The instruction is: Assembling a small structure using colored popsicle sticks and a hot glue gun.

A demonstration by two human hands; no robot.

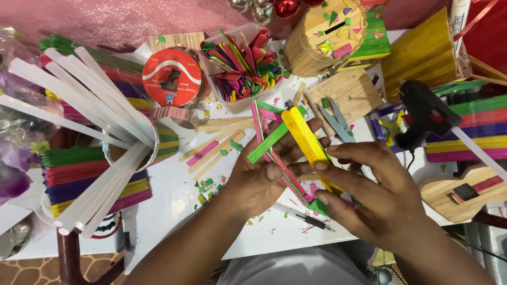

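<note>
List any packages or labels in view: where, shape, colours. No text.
Tape roll: upper left of centre, behind the left hand; round, with a red and white printed label.
White tube: top right edge; slim, with dark print, only partly in view.
No screens or signs.

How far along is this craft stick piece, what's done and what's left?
Done: pink and green sticks are already joined into a small frame in the left hand. In hand: the right hand presses two yellow sticks against it. Left: it's only a few sticks so far; many loose ones sit in the tub, and the glue gun lies on the table.
</note>
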